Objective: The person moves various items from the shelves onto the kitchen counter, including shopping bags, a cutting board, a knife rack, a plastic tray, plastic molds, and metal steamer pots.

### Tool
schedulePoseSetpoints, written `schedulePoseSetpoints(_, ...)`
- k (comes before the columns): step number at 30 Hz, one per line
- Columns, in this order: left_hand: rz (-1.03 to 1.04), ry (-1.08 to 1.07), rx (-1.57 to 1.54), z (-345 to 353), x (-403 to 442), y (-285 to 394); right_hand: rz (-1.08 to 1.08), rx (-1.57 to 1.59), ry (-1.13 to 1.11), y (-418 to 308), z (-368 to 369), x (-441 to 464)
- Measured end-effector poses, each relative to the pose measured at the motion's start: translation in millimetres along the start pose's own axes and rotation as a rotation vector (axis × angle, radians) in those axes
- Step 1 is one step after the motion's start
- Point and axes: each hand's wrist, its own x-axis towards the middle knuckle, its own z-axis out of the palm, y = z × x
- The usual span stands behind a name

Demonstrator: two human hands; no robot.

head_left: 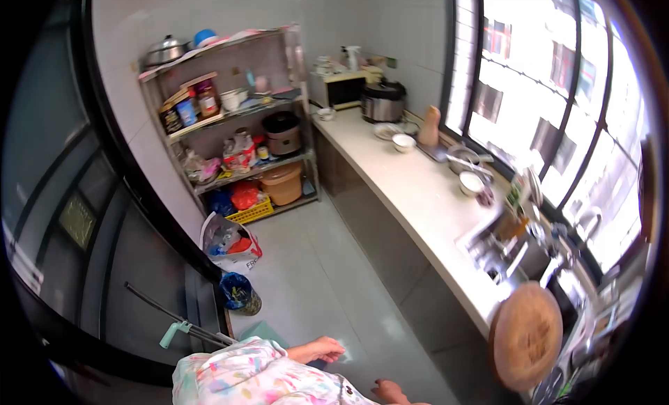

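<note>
My left hand point(322, 350) hangs over the grey tiled floor point(317, 266), just past the edge of a floral garment point(258, 376). Its fingers are loosely bent and apart, with nothing visible in them. Low in the picture, my right hand point(390, 391) is partly cut off by the frame edge; it looks loosely open, and no object shows in it. Neither hand touches the counter point(397, 189). A round wooden board point(527, 337) stands to the right of my right hand, by the counter's near end.
Metal shelves point(240, 109) hold pots, jars and a basket. A white bag point(230, 243) and a lined bin point(240, 294) stand on the floor, near a green-handled pole point(173, 333). The counter bears a cooker point(382, 102), bowls and a sink point(493, 255) with utensils beside it.
</note>
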Motion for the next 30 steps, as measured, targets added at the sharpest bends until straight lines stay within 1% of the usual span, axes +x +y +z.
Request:
schedulePoseSetpoints(2, 0.060, 0.010, -0.096, -41, 10, 19, -0.136, 0.048, 0.099, -47, -52, 30)
schedulePoseSetpoints(4, 0.167, 0.055, -0.201, -79, 10, 45, -0.343, -0.144, 0.037, -126, -101, 79)
schedulePoseSetpoints(6, 0.285, 0.088, -0.296, -119, 8, 79, -0.494, -0.168, -0.030, -184, -135, 131)
schedulePoseSetpoints(8, 0.341, 0.154, -0.378, -164, 13, 112, -0.576, -0.209, -0.053, -280, -197, 135)
schedulePoseSetpoints(11, 0.445, 0.256, -0.480, -228, 15, 154, -0.774, -0.233, -0.039, -343, -232, 205)
schedulePoseSetpoints(14, 0.546, 0.368, -0.622, -281, 8, 193, -0.933, -0.270, -0.029, -391, -276, 246)
schedulePoseSetpoints(16, 0.652, 0.468, -0.756, -327, 6, 220, -0.905, -0.322, -0.099, -418, -308, 262)
schedulePoseSetpoints(20, 0.719, 0.624, -0.934, -391, -2, 263, -0.867, -0.412, -0.232, -438, -350, 333)
schedulePoseSetpoints(21, 0.731, 0.671, -0.969, -402, -8, 273, -0.915, -0.424, -0.261, -442, -362, 344)
schedulePoseSetpoints(23, 0.743, 0.792, -1.028, -425, -19, 304, -1.024, -0.461, -0.293, -478, -410, 372)
schedulePoseSetpoints(24, 0.732, 0.869, -1.050, -438, -27, 318, -1.048, -0.431, -0.265, -498, -432, 387)
schedulePoseSetpoints(28, 0.899, 1.000, -1.082, -509, -45, 353, -1.157, -0.303, -0.140, -593, -506, 438)
schedulePoseSetpoints(30, 0.961, 1.098, -1.056, -536, -69, 381, -1.163, -0.243, -0.065, -653, -545, 446)
